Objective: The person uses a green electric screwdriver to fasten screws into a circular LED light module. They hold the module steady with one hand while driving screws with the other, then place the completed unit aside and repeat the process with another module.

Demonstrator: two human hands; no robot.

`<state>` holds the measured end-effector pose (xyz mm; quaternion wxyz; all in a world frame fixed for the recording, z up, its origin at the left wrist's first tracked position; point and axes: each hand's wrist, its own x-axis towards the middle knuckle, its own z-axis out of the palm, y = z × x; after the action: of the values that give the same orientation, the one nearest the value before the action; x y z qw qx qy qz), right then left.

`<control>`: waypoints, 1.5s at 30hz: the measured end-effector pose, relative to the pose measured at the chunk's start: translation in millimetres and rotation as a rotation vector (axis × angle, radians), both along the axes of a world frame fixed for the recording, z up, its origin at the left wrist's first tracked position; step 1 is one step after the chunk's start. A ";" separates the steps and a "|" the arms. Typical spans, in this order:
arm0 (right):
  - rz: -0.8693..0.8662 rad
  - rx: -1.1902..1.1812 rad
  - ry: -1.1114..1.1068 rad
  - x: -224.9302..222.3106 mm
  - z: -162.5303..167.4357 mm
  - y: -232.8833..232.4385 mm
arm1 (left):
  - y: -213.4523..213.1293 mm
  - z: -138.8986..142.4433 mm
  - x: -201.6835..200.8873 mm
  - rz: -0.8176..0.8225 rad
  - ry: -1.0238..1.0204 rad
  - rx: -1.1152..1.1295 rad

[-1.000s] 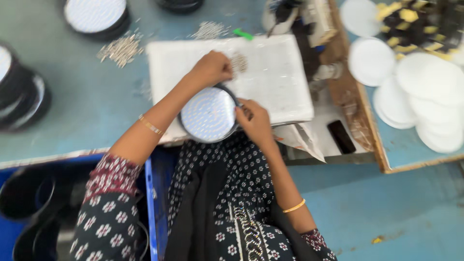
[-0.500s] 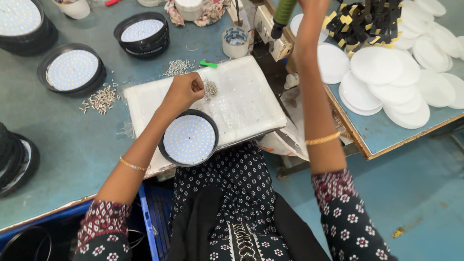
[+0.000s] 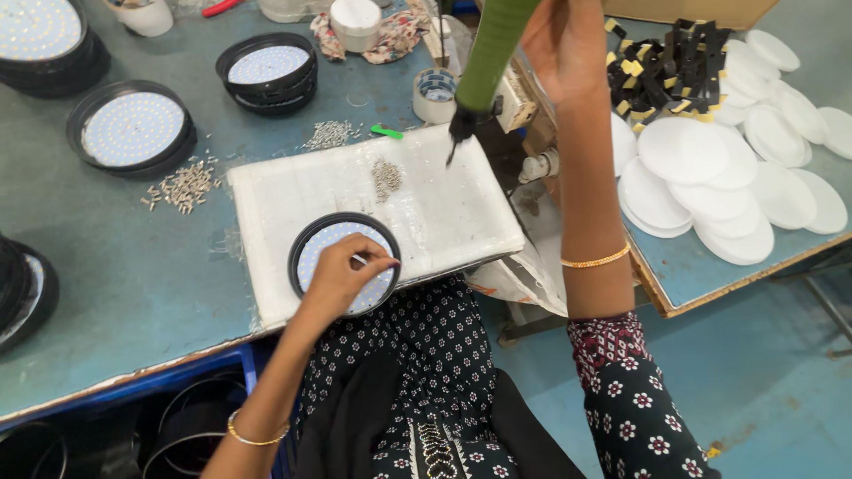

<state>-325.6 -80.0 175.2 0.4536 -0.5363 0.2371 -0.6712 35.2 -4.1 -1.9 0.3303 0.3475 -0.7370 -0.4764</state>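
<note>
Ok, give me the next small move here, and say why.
Probably bring the green driver down to the lamp. The right hand holds it high, tip over the white pad, while the left hand fingers a spot on the lamp's face, seemingly placing a screw.

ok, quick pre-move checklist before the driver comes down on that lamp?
1. Round LED lamp seated on the white foam pad: ok, it lies flat near the pad's front edge.
2. Left hand steadying the lamp: ok, fingers rest on its LED face.
3. Right hand gripping the green-handled screwdriver: ok, held raised above the pad.
4. Driver tip over a screw hole: not ok, it hangs over bare pad, off to the lamp's right.
5. Screw in place under the fingertips: cannot tell, fingers cover it.
6. Screws within reach: ok, small screw pile on the pad.
</note>
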 end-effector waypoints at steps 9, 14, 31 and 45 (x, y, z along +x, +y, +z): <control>0.428 -0.007 -0.095 163.1 6.2 77.6 | 30.4 0.6 -4.6 0.033 0.189 -0.013; 0.204 -0.049 -0.064 193.8 -10.6 85.7 | 41.4 1.2 1.7 0.120 0.219 -0.021; -0.002 -0.045 0.117 186.9 -13.3 102.5 | 40.9 13.1 -4.1 0.168 0.140 -0.086; 0.047 -0.002 -0.047 167.4 -47.5 101.1 | 24.0 28.2 1.1 0.101 0.086 -0.314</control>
<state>-158.2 21.2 127.7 0.4744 -0.5262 0.2130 -0.6728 36.3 19.9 26.4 0.4354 0.3075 -0.7692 -0.3524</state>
